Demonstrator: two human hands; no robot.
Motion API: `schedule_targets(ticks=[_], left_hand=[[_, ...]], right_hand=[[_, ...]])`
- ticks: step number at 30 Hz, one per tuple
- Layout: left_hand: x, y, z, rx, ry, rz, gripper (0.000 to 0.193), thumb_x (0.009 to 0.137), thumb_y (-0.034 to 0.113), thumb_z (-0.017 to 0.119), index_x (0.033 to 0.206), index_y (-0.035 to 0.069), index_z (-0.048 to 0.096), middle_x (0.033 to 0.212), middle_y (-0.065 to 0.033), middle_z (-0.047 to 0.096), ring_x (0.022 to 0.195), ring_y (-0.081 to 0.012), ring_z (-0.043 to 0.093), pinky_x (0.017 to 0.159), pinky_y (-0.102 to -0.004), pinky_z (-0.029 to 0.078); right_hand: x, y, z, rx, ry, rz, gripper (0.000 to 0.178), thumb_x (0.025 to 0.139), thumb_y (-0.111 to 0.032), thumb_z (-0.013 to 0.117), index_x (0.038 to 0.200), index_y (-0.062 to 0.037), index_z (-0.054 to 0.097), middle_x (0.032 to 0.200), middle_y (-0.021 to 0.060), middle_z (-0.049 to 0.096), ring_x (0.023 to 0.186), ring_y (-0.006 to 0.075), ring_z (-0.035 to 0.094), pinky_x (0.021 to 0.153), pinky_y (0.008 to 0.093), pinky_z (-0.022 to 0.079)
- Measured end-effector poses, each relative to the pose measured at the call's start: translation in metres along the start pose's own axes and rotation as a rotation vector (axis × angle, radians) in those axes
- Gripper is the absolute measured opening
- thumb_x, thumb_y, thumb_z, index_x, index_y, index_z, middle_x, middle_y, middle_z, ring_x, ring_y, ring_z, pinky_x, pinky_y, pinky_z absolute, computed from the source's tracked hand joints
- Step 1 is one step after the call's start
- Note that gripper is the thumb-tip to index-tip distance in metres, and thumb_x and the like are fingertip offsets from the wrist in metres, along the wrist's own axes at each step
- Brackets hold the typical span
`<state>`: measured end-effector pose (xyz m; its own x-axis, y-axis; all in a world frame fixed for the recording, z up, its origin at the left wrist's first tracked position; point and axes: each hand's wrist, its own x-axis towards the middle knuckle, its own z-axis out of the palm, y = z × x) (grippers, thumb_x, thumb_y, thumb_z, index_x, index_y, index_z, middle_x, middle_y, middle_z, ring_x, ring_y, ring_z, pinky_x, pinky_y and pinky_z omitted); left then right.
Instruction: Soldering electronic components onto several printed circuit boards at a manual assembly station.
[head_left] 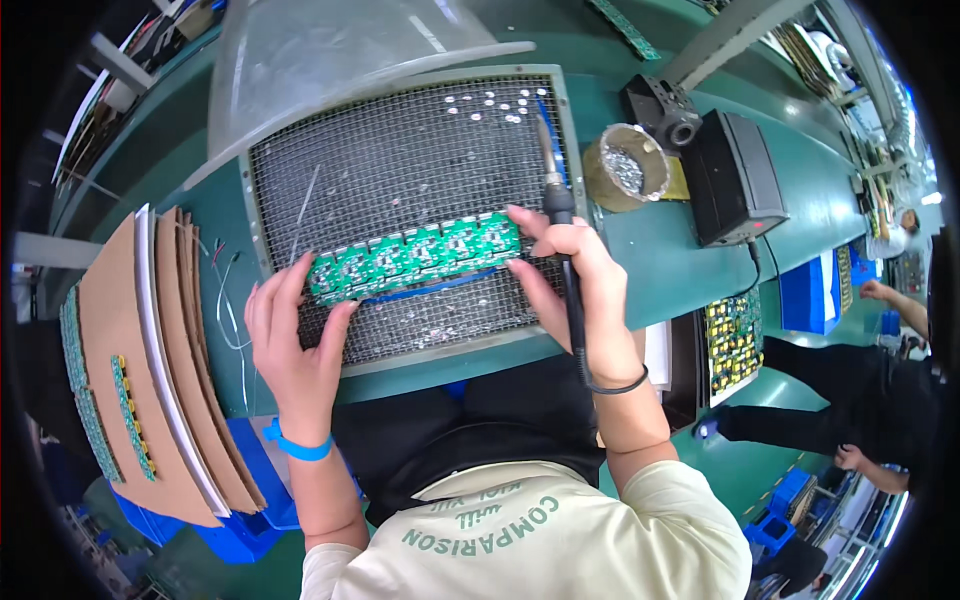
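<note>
A long green circuit board panel (415, 257) with several repeated sections lies over a metal mesh tray (360, 150). My left hand (295, 335) grips its left end between thumb and fingers, a blue band round the wrist. At the opposite end, my right hand (580, 285) pinches the board with thumb and index finger. That same hand also carries a soldering iron (572, 300), its tip pointing away from me toward the tray's far right corner. A thin wire of solder (305, 210) rests on the mesh left of centre. Small shiny pieces (490, 103) lie at the far right.
Right of the tray stands a round tin (622, 170) of metal scraps, beside a dark iron holder (662, 112) and a black soldering station (735, 178). Cardboard sheets (150, 350) bearing boards stand at left. Another person (860, 400) is at the far right.
</note>
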<state>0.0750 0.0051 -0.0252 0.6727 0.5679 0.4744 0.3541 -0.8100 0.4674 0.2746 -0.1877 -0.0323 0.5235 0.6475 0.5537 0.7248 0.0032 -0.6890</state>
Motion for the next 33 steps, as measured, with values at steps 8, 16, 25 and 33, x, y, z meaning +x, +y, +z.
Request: schedule_targets(ticks=[8, 16, 25, 33], left_hand=[[-0.001, 0.005, 0.001, -0.017, 0.007, -0.017, 0.052, 0.076, 0.009, 0.080, 0.124, 0.005, 0.063, 0.116, -0.0115, 0.061, 0.100, -0.0247, 0.058, 0.080, -0.0334, 0.049], [-0.003, 0.006, 0.001, -0.006, 0.057, -0.023, 0.047, 0.080, 0.006, 0.076, 0.124, 0.003, 0.062, 0.114, -0.0119, 0.061, 0.092, -0.0219, 0.057, 0.078, -0.0322, 0.049], [-0.007, 0.003, -0.004, -0.021, 0.113, -0.008, 0.043, 0.083, 0.003, 0.070, 0.125, 0.001, 0.062, 0.112, -0.0123, 0.061, 0.084, -0.0204, 0.055, 0.077, -0.0317, 0.048], [-0.010, 0.005, 0.005, 0.018, 0.124, 0.034, 0.038, 0.087, 0.000, 0.062, 0.125, -0.002, 0.060, 0.112, -0.0137, 0.063, 0.081, -0.0219, 0.055, 0.080, -0.0332, 0.047]], right_hand=[[0.002, 0.001, -0.002, 0.023, 0.013, -0.051, 0.036, 0.073, 0.010, 0.074, 0.096, -0.0052, 0.051, 0.113, 0.0198, 0.069, 0.097, 0.0274, 0.067, 0.085, 0.0359, 0.052], [-0.001, 0.002, -0.002, 0.071, 0.036, -0.042, 0.032, 0.077, 0.010, 0.072, 0.094, -0.0041, 0.049, 0.114, 0.0217, 0.068, 0.098, 0.0276, 0.069, 0.086, 0.0340, 0.053], [-0.008, 0.002, -0.002, 0.227, 0.083, 0.051, 0.028, 0.081, 0.007, 0.070, 0.096, -0.0029, 0.048, 0.112, 0.0267, 0.067, 0.101, 0.0257, 0.068, 0.090, 0.0341, 0.053], [-0.008, 0.007, -0.005, 0.336, 0.143, -0.014, 0.014, 0.086, -0.004, 0.069, 0.096, 0.0007, 0.060, 0.095, 0.0146, 0.067, 0.099, 0.0268, 0.069, 0.083, 0.0345, 0.054]])
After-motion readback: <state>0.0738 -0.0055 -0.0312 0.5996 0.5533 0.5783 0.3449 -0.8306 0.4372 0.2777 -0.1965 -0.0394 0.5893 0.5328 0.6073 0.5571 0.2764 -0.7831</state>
